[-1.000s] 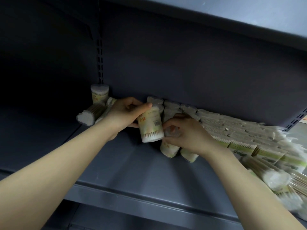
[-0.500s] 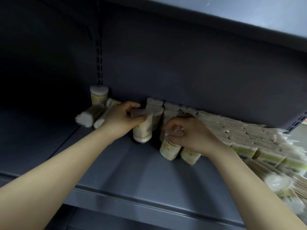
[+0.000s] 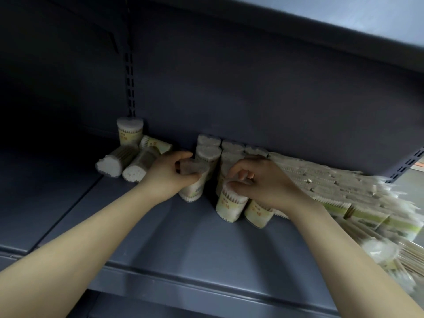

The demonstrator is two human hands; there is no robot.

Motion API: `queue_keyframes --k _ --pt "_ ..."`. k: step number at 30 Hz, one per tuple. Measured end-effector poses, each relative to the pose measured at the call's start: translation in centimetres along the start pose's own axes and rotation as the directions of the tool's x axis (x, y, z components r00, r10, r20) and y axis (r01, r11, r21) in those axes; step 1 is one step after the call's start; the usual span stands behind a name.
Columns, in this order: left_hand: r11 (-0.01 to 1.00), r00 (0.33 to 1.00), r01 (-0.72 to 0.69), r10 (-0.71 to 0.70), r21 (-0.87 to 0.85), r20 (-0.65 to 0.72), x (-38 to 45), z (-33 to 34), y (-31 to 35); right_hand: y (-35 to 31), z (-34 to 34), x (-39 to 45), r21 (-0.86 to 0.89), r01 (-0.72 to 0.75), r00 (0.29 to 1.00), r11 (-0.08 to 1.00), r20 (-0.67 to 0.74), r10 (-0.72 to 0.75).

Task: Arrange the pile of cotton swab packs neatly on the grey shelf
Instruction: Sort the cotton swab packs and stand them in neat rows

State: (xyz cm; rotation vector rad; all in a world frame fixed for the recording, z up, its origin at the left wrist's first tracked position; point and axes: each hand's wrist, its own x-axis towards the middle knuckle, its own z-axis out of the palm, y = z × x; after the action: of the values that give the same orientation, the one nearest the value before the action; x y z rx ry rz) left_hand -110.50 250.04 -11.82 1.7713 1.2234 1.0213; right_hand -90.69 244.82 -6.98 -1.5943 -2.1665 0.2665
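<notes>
Evidently the person is building upright rows of round cotton swab packs against the back wall of the grey shelf (image 3: 160, 244), so each hand is working at the front edge of that block. The left hand (image 3: 171, 174) curls its fingers and thumb over the top of an upright pack (image 3: 193, 191), a grip from above that suits standing the pack on its base just left of the rows already set (image 3: 212, 152). The right hand (image 3: 263, 182) pinches the rim of a second front pack (image 3: 229, 206) between thumb and curled fingers, probably to steady or nudge it so that it sits square beside its neighbour (image 3: 258, 214).

Further left, one pack stands upright by the slotted upright post (image 3: 130, 131), while several lie tipped on their sides (image 3: 118, 160), cotton ends facing forward; these are not yet arranged. To the right, flat bagged swab packs (image 3: 321, 187) lie stacked in layers, and a looser, blurred heap (image 3: 385, 246) spills toward the shelf's front edge, so much of the pile remains to sort.
</notes>
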Motion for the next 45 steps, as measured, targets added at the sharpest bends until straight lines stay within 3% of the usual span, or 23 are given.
queue_keyframes --k 4,8,14,30,34,38,45 --pt "0.999 0.999 -0.019 0.02 -0.027 0.048 0.2 0.4 0.2 1.0 -0.1 0.2 -0.048 -0.043 0.997 0.998 -0.061 0.041" --pt "0.996 0.995 -0.077 0.073 0.055 0.074 0.4 0.9 -0.1 1.3 -0.1 0.6 -0.067 -0.091 0.987 0.994 -0.141 0.081" --pt "0.964 0.99 -0.141 0.134 0.225 0.043 0.8 1.8 0.2 1.3 0.5 1.2 -0.145 -0.121 0.985 0.982 -0.143 0.1" --pt "0.946 0.986 -0.163 0.165 0.28 0.019 0.6 2.2 0.7 0.5 1.7 1.7 -0.166 -0.181 0.98 0.969 -0.111 0.164" --pt "0.974 0.986 -0.106 0.129 0.199 -0.108 -0.2 0.7 0.6 -0.6 1.2 1.5 -0.101 -0.134 0.976 0.986 -0.188 0.113" --pt "0.934 0.943 -0.1 0.199 0.344 -0.266 -0.6 -1.9 -0.5 -1.8 1.7 2.2 -0.064 -0.136 0.959 0.989 -0.26 0.115" --pt "0.924 0.896 0.056 0.12 0.379 -0.427 -2.4 -6.4 -2.9 -5.5 4.5 4.1 0.014 -0.072 0.977 0.997 -0.202 0.073"
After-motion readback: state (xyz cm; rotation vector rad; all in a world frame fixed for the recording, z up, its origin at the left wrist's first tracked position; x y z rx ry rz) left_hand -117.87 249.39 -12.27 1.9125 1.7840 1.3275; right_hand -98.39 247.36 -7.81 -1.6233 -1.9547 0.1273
